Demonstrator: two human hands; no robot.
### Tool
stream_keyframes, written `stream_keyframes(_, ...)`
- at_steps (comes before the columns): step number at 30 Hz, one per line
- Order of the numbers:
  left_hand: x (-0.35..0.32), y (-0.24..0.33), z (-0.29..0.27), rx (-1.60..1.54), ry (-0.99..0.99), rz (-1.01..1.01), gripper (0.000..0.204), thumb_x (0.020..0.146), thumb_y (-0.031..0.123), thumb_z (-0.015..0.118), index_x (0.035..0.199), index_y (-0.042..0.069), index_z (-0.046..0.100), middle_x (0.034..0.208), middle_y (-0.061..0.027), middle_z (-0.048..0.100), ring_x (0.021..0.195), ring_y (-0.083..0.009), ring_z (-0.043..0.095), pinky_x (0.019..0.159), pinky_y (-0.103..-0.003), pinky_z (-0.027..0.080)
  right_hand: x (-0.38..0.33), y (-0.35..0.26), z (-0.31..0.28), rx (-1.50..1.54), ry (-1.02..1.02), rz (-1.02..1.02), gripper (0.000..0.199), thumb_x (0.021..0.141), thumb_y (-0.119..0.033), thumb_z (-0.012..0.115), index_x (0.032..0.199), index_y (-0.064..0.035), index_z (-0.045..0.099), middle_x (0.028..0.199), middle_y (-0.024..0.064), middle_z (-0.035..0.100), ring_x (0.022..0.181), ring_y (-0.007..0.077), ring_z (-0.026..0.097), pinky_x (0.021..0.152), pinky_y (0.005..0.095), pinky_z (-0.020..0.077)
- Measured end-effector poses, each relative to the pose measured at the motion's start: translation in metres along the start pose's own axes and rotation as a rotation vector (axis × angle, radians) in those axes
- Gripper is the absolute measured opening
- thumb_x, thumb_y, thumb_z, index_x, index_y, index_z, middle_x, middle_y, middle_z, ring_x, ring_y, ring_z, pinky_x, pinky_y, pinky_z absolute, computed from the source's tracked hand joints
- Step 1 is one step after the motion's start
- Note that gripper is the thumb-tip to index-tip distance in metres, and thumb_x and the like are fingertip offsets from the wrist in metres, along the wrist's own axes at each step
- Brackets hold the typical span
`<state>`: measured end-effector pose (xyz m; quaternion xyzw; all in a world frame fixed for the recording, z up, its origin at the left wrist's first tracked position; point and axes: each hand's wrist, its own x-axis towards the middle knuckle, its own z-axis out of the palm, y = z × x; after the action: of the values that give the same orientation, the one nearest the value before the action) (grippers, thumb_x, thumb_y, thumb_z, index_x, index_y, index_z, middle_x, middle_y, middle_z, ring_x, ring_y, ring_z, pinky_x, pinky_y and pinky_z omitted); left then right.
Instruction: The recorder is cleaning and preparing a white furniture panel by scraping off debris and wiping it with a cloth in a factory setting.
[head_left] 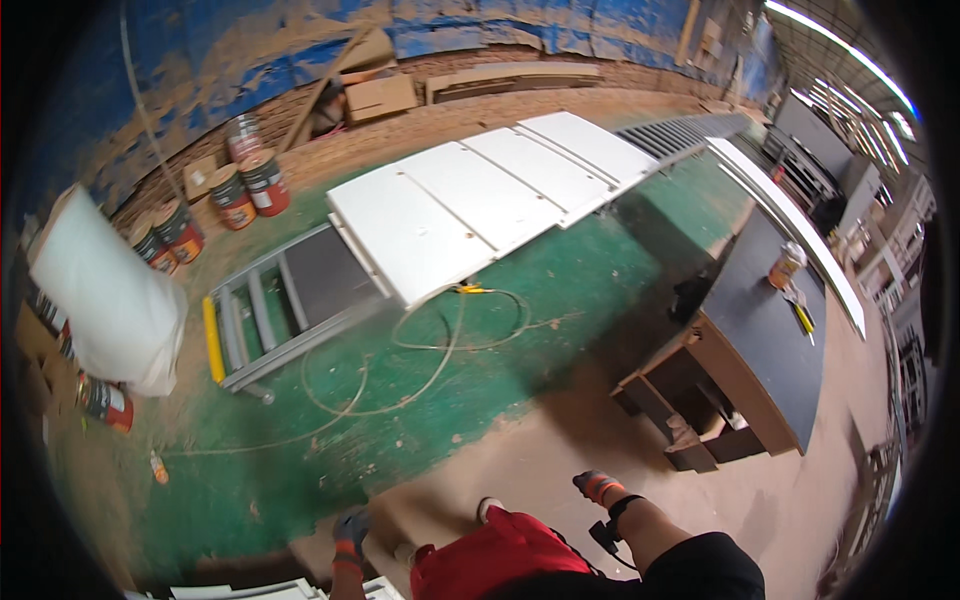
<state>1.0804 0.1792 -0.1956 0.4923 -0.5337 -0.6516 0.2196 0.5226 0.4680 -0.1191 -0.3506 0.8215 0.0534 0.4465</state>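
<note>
Head view: green floor (560,290), white panels (480,200) on rollers; both gloved hands' fingers unclear, holding nothing visible.

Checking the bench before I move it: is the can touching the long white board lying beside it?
Cannot tell. In the head view the can stands right by the long white board, too small for any gap to show.

single head-worn fisheye view, looking down and forward from standing height. wearer's gloved left hand (350,535) and right hand (598,487) enter at bottom edge, close to lens. green floor (560,290) fills middle distance; white panels (480,195) on roller conveyor (270,310) lie further ahead, dark workbench (770,330) to right. straight edges bow toward dark circular rim. no second view.
</note>
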Motion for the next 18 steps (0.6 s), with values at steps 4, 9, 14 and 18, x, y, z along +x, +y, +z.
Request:
stream_keyframes(4,0.078,0.142,0.184,0.004,-0.196,-0.227,0.022,0.093,0.004,0.056,0.113,0.003,0.064,0.107,-0.0095,0.065,0.093,-0.0200,0.064,0.087,-0.033,0.053,0.019,0.123,0.039,0.388,0.078,0.332,0.039,0.093,-0.042,0.047,0.095,-0.0079,0.066,0.085,0.0091,0.066,0.074,0.0232,0.065,0.062,0.0395,0.0514)
stream_keyframes(9,0.137,0.150,0.223,-0.133,-0.440,-0.199,0.024,0.095,0.009,0.055,0.116,0.002,0.063,0.103,-0.0106,0.067,0.092,-0.0214,0.065,0.087,-0.035,0.054,0.041,0.130,0.067,0.901,-0.027,0.571,0.039,0.092,-0.047,0.052,0.115,-0.0168,0.061,0.100,0.0028,0.067,0.082,0.0217,0.066,0.063,0.0432,0.0521)
stream_keyframes(14,0.190,0.106,0.148,0.703,-0.534,-0.312,0.025,0.089,0.016,0.060,0.111,0.006,0.067,0.101,-0.0143,0.069,0.088,-0.0276,0.067,0.078,-0.040,0.054,0.046,0.057,0.012,0.538,-0.094,0.200,0.038,0.089,-0.043,0.054,0.108,-0.0125,0.068,0.088,0.0019,0.066,0.070,0.0173,0.061,0.058,0.0355,0.0502)
stream_keyframes(18,0.224,0.073,0.090,0.877,-0.876,-0.120,0.024,0.086,0.034,0.061,0.106,0.025,0.069,0.118,-0.0012,0.064,0.103,-0.0210,0.060,0.086,-0.045,0.053,0.068,0.044,-0.045,0.849,0.021,0.295,0.036,0.090,-0.041,0.055,0.111,-0.0139,0.065,0.092,0.0027,0.067,0.078,0.0183,0.065,0.064,0.0361,0.0515)
